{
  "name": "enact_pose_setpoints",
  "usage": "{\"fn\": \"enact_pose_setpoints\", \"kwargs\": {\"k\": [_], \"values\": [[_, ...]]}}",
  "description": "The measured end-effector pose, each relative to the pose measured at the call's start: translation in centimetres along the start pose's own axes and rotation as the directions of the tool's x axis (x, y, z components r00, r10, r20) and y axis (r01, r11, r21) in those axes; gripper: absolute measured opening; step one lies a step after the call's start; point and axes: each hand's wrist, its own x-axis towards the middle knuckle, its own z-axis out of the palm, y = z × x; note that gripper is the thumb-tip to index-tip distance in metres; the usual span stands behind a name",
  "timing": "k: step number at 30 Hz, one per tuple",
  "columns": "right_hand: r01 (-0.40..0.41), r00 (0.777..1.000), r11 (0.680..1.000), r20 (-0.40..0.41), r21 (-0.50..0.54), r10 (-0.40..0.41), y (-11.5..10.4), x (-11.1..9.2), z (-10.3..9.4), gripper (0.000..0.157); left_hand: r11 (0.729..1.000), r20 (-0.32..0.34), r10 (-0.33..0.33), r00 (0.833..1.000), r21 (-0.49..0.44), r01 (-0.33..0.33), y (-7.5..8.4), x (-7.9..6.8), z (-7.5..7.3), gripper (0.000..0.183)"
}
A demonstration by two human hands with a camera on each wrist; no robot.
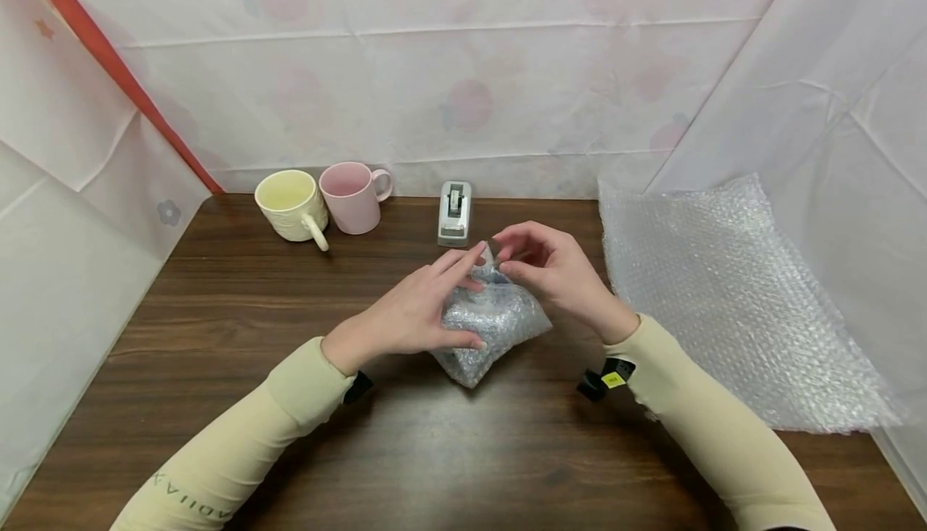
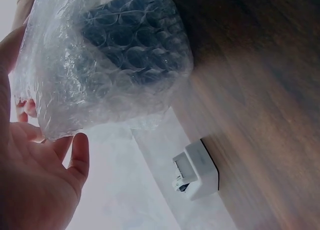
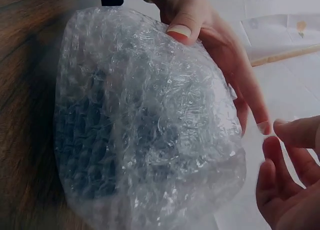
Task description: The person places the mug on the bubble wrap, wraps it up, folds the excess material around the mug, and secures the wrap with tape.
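A bundle of bubble wrap point(image 1: 492, 318) with something dark blue inside point(image 3: 85, 135) is on the wooden table in front of me. My left hand point(image 1: 413, 306) holds it from the left, thumb on the near side and fingers spread over the top. In the right wrist view, the left thumb presses the wrap. At the far side of the bundle, my right hand point(image 1: 554, 269) has its fingers curled, thumb and forefinger close together. A small clear strip of tape point(image 3: 262, 127) shows between those fingertips and a left fingertip. The wrap hides the thing inside.
A white tape dispenser point(image 1: 454, 213) stands behind the bundle. To its left are a pink mug point(image 1: 355, 201) and a cream mug point(image 1: 290, 205). A large sheet of bubble wrap point(image 1: 731, 306) covers the table's right side. Patterned sheeting point(image 1: 405, 96) hangs behind the table.
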Motion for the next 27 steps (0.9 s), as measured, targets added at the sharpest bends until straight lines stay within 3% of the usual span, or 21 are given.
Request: {"fn": "enact_pose_setpoints", "kwargs": {"k": [7, 14, 18, 23, 25, 27], "values": [[-0.083, 0.987, 0.997, 0.136, 0.013, 0.080, 0.4, 1.3, 0.3, 0.043, 0.997, -0.037, 0.042, 0.998, -0.061, -0.044, -0.1, -0.1, 0.3, 0.129], [-0.061, 0.977, 0.973, 0.188, -0.221, 0.104, 0.8, 1.8, 0.9, 0.046, 0.997, -0.059, 0.035, 0.998, -0.059, -0.039, 0.0, -0.2, 0.4, 0.132], [0.003, 0.982, 0.918, 0.176, -0.396, 0.073, 0.5, 1.9, 1.5, 0.049, 0.998, -0.057, 0.008, 0.998, -0.057, -0.011, 0.0, -0.3, 0.5, 0.131], [0.076, 0.987, 0.815, 0.160, -0.575, 0.021, -0.1, 1.8, 2.3, 0.048, 0.996, -0.062, 0.005, 0.998, -0.085, -0.010, 0.0, -0.4, 0.7, 0.128], [0.063, 0.991, 0.775, 0.133, -0.629, 0.028, -0.1, 1.8, 2.5, 0.053, 0.997, -0.073, 0.015, 0.997, -0.078, -0.021, 0.1, -0.4, 0.7, 0.125], [0.009, 0.992, 0.763, 0.101, -0.646, 0.073, 0.0, 1.8, 2.5, 0.061, 0.998, -0.087, 0.027, 0.996, -0.060, -0.032, 0.0, -0.4, 0.8, 0.121]]}}
